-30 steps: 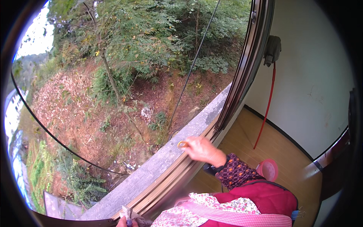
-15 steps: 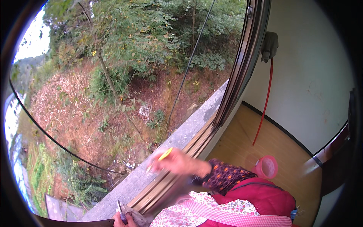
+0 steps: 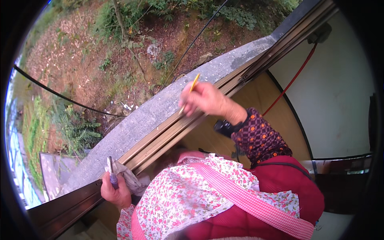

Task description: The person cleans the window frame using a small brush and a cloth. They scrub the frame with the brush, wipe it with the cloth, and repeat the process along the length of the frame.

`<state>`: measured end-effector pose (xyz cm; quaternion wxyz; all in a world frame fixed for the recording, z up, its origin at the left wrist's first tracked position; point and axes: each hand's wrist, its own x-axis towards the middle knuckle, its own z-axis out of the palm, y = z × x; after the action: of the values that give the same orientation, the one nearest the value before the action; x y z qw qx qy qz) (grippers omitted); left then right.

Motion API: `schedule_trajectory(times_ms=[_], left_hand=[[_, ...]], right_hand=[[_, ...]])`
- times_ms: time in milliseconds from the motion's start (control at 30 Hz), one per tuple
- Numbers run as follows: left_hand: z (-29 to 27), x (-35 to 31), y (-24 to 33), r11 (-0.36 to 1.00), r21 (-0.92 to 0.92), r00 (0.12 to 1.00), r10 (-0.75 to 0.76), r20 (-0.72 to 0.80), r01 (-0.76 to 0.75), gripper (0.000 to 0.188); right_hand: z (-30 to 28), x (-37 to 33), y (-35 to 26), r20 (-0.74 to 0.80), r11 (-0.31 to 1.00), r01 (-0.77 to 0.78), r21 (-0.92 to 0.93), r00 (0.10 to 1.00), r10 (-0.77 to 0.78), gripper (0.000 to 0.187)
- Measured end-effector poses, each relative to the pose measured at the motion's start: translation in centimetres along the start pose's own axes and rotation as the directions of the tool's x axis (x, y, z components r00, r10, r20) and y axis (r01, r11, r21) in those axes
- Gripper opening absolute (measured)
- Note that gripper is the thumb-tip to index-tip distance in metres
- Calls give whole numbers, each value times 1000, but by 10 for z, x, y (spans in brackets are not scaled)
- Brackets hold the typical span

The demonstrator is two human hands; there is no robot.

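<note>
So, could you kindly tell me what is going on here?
Someone's right hand holds a thin yellow stick-shaped tool over the brown metal window track; whether its tip touches is unclear. The left hand grips a slim purple-handled tool, with a crumpled whitish cloth right beside it, farther left along the track. A grey concrete ledge runs along outside.

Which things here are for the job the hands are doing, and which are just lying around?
Seem part of the job:
- thin yellow stick, in the right hand
- purple-handled tool, in the left hand
- crumpled pale cloth or paper, at the left hand

Seem just around:
- long red stick, by the wall
- black cable, outside
</note>
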<state>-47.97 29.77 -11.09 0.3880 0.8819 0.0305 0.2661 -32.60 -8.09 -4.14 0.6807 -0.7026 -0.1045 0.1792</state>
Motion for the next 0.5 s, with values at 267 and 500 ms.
schedule_trajectory(times_ms=[267, 500], left_hand=[[-1, -1, 4, 1000, 11, 1000, -8, -21, 8, 28], [-4, 2, 0, 992, 121, 1000, -29, 1, 28, 27]], right_hand=[[-57, -18, -23, -531, 784, -263, -562, 842, -98, 28], [24, 0, 17, 91, 970, -56, 235, 995, 35, 23]])
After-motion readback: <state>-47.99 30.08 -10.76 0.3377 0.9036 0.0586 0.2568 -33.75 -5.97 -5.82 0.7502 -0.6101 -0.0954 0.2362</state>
